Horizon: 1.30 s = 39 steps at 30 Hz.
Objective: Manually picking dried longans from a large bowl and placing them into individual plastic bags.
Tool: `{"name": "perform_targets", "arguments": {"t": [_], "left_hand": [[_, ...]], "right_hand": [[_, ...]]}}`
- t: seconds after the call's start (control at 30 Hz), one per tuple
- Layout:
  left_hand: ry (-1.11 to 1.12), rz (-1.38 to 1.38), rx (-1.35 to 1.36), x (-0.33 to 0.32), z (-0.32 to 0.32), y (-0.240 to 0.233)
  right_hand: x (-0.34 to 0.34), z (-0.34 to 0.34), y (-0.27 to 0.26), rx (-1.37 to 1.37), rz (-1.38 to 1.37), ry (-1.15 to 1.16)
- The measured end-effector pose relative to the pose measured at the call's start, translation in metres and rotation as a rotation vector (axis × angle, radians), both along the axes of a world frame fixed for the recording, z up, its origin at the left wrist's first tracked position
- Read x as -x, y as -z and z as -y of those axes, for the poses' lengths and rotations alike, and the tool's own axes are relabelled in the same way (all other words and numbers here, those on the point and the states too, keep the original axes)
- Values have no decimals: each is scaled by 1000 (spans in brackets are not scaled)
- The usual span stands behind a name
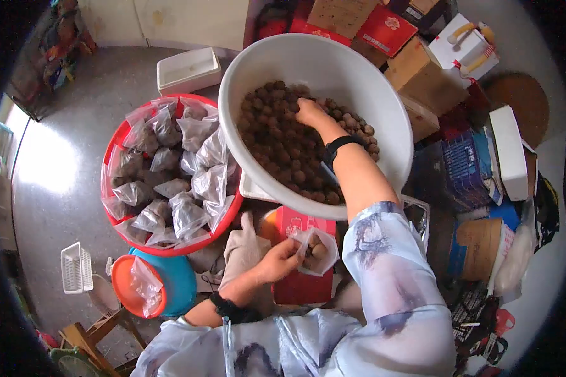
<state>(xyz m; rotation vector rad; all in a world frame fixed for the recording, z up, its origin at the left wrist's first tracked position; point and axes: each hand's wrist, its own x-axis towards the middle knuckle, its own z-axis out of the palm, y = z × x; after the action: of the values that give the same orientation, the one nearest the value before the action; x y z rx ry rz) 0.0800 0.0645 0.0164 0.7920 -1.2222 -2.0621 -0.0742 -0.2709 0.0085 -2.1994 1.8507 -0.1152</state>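
My left hand (280,259) grips the rim of a clear plastic bag (328,252), which stands open with a few round brown nuts, perhaps walnuts, inside. My right hand (310,113) reaches into a large white plastic tub (391,118) and touches the heap of round brown nuts (276,136) there; its fingertips are partly hidden among them, so whether it holds any cannot be told. Left of the tub, a red round basin (170,252) holds many filled clear bags (186,214). A red box (304,287) lies beneath the bag in my left hand.
A white foam box (188,70) sits behind the red basin. Nearer, an orange basin (122,282) with plastic bags (146,287) rests against a blue tub (181,287). A white basket (77,268) is at the left. Cardboard boxes (420,75) and a blue crate (467,165) crowd the right.
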Motion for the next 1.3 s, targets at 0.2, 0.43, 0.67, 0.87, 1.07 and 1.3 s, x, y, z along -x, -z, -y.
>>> {"name": "perform_targets", "arguments": {"t": [0.2,0.43,0.67,0.87,1.07,1.3], "left_hand": [[-31,51,92,-11,6,-3],[-25,52,61,-7,8,4],[-110,-5,12,-9,-5,8],[-116,-6,25,-10,-10,16],[-158,-19,39,-7,-3,23],[-162,70,37,-11,-8,8]], "right_hand": [[-27,14,50,-28,379,79],[-19,23,30,8,48,-34],[-27,-65,-99,-306,712,2],[-16,-186,-125,-225,1170,-130],[-12,-287,-137,-287,1290,-89],[-1,-340,-98,-355,1091,-14]]}}
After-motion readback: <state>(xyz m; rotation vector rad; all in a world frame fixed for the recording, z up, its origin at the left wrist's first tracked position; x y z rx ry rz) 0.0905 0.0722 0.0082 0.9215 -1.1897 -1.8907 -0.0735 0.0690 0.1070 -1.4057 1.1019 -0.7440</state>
